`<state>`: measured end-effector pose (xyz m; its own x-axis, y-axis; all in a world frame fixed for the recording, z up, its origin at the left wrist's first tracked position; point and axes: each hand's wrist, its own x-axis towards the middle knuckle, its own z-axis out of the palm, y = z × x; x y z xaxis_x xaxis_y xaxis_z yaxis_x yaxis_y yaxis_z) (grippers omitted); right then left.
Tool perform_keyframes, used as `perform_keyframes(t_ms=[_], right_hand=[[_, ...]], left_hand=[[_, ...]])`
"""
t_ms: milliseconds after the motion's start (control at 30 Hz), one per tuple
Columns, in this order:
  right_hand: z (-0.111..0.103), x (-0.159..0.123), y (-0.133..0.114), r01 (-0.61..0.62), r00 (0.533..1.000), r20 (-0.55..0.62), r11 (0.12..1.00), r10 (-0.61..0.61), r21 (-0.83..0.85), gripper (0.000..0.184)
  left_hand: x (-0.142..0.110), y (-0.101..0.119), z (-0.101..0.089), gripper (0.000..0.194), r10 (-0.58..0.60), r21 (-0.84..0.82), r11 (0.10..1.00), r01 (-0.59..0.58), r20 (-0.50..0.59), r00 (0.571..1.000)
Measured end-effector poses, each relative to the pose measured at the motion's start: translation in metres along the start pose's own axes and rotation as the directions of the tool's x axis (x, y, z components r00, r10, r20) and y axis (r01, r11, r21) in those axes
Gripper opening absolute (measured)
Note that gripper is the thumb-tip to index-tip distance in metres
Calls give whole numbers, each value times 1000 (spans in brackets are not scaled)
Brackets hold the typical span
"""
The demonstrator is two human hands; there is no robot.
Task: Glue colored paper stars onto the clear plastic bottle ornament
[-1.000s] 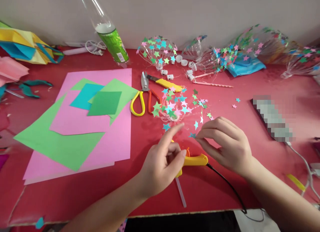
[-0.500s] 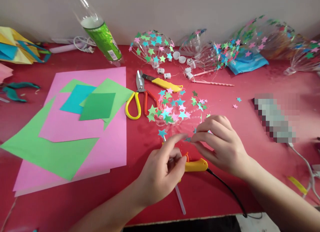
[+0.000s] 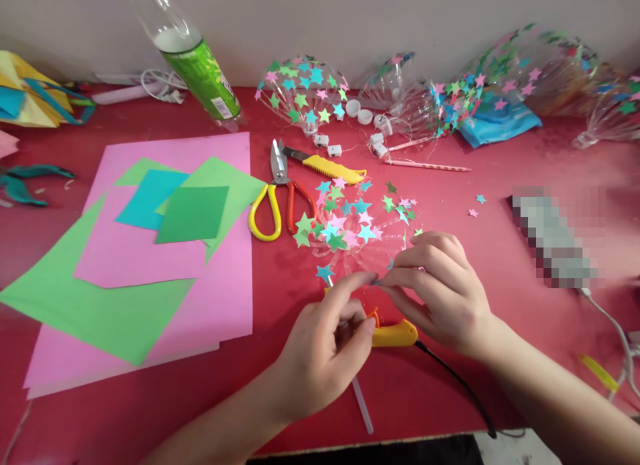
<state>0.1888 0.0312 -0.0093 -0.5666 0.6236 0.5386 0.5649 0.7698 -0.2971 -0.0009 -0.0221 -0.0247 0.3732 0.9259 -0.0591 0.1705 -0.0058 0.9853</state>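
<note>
My right hand (image 3: pixel 437 295) pinches a small blue paper star (image 3: pixel 375 283) between thumb and fingertips. My left hand (image 3: pixel 327 341) is at the star's left edge, its index finger stretched out and its thumb apart, the other fingers curled. Below both hands lies a yellow glue gun (image 3: pixel 395 333) with an orange trigger, a clear glue stick (image 3: pixel 363 406) jutting from its rear; my left hand hides its middle. Another blue star (image 3: pixel 325 272) is at the nozzle. Beyond my hands lies a clear plastic piece cut into strips (image 3: pixel 345 257), with stars in several colours on it.
Scissors (image 3: pixel 280 175) and a yellow cutter (image 3: pixel 335 169) lie behind the stars. Coloured paper sheets (image 3: pixel 235 285) cover the left. A green-labelled bottle (image 3: pixel 205 75) leans at the back, near star-covered plastic pieces (image 3: pixel 303 85). A blurred grey object (image 3: pixel 555 241) with a cable lies right.
The blue star between my hands has tilted and now shows more edge-on. My fingertips have come slightly closer together. The view has shifted a little; the glue gun stays put.
</note>
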Motion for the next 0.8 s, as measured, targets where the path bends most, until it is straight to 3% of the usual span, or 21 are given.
perform_keyframes(t_ms=[800], right_hand=[[10,-1,-1,-30,999,-33,998,28,-56,18]], left_hand=[[1,6,0,36,-135,-209,969,131,-3,991]])
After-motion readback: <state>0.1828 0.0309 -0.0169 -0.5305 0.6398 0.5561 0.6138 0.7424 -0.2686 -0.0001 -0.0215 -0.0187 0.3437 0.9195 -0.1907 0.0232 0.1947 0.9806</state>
